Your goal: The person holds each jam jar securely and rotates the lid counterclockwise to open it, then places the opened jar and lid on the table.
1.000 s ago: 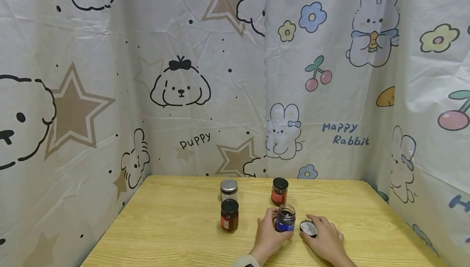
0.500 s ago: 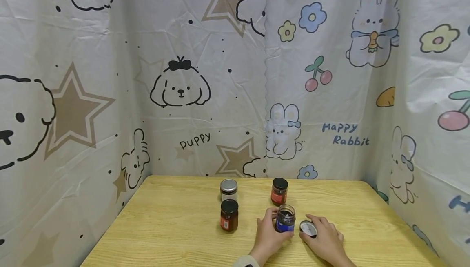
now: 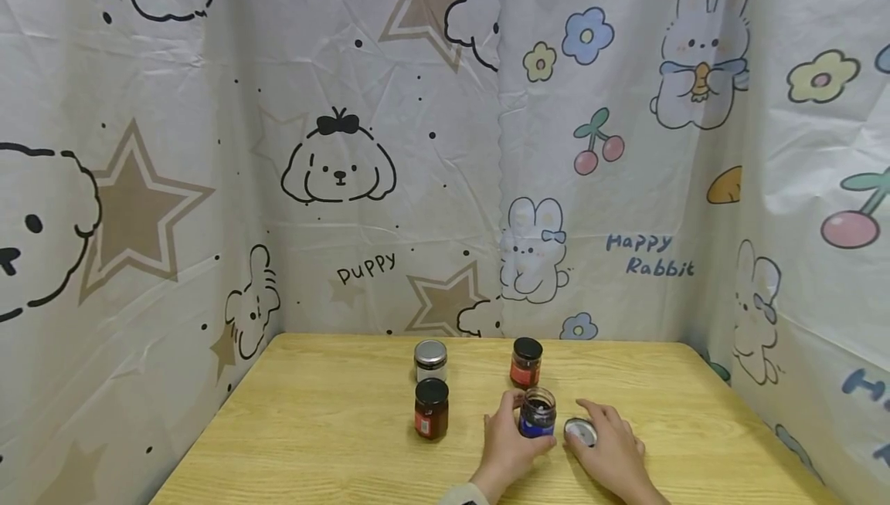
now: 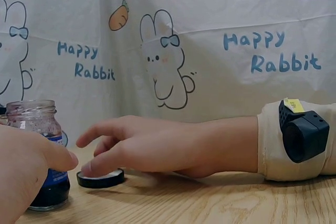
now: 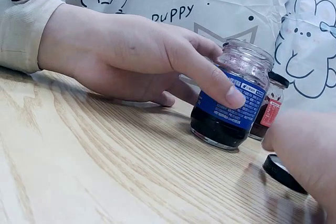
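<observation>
My left hand [image 3: 506, 442] holds an unlidded glass jar [image 3: 538, 415] with a blue label, upright on the table. Its thumb and fingers lie round the jar's sides, and dark contents fill the lower part. To the right, a black-rimmed lid [image 4: 101, 182] lies on the table with its pale inside facing up. My right hand [image 3: 612, 449] is at that lid: the thumb is at its edge, while the index finger stretches out above and away from the rim. In the right wrist view the jar's blue label [image 5: 233, 100] shows plainly.
A black-lidded jar [image 3: 526, 366] with a red label stands behind the unlidded one. To the left are a dark red-brown jar [image 3: 432, 412] with a black lid and a silver-lidded jar [image 3: 431, 364]. A printed curtain [image 3: 389, 181] hangs behind the wooden table [image 3: 313, 428].
My right index finger has lifted off the lid's far edge, and the lid stays on the table. My left hand keeps holding the jar. The head view has shifted slightly.
</observation>
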`<control>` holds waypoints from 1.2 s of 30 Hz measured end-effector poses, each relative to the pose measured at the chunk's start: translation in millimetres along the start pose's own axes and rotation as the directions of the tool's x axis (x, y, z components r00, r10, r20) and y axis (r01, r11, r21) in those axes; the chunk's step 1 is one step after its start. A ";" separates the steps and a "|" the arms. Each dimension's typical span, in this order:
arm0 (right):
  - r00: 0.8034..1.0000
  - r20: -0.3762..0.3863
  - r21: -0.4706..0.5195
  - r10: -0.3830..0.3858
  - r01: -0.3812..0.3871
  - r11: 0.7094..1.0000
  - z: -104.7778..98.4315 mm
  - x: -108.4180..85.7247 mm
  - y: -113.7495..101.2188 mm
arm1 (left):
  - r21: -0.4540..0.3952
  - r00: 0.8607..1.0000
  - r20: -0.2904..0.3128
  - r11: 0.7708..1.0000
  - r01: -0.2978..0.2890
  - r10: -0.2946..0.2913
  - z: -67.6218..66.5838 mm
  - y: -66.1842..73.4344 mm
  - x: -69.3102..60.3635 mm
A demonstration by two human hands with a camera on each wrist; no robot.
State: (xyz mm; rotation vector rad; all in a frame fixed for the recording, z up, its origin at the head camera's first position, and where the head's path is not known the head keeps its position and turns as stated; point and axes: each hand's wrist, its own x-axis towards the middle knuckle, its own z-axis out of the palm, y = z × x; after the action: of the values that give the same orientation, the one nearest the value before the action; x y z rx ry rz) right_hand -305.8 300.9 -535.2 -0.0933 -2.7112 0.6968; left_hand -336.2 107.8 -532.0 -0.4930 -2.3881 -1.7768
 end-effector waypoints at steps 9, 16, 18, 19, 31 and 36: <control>1.000 -0.026 0.095 -0.004 0.006 0.995 -6.1 1.5 -5.3 | -0.033 0.999 -0.035 0.999 0.001 -0.002 -1.7 6.2 -1.2; 0.987 -0.141 0.119 -0.072 0.089 0.989 -10.2 4.1 -3.4 | -0.018 0.999 -0.053 1.000 0.005 -0.006 -0.8 11.1 1.5; 0.984 -0.157 0.124 -0.082 0.102 0.987 -11.3 4.5 -3.6 | -0.034 0.998 -0.055 0.999 0.014 -0.016 -1.1 12.5 2.4; 0.983 -0.160 0.129 -0.084 0.106 0.986 -12.1 4.7 -4.1 | -0.043 0.998 -0.055 0.999 0.012 -0.015 -1.5 13.4 2.8; 0.952 -0.280 0.224 -0.121 0.187 0.956 -22.1 8.9 -14.6 | -0.140 0.998 -0.045 0.988 -0.060 0.054 -11.7 25.4 6.9; 0.957 -0.266 0.244 -0.114 0.181 0.953 -24.7 5.3 -18.3 | -0.130 0.998 -0.045 0.990 -0.058 0.052 -14.1 28.7 4.0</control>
State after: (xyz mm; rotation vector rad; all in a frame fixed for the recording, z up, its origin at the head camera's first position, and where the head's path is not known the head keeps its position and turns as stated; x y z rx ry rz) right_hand -302.0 296.9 -504.5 0.0838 -2.3350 0.9288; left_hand -331.8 102.4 -500.6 -0.5267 -2.2181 -1.9096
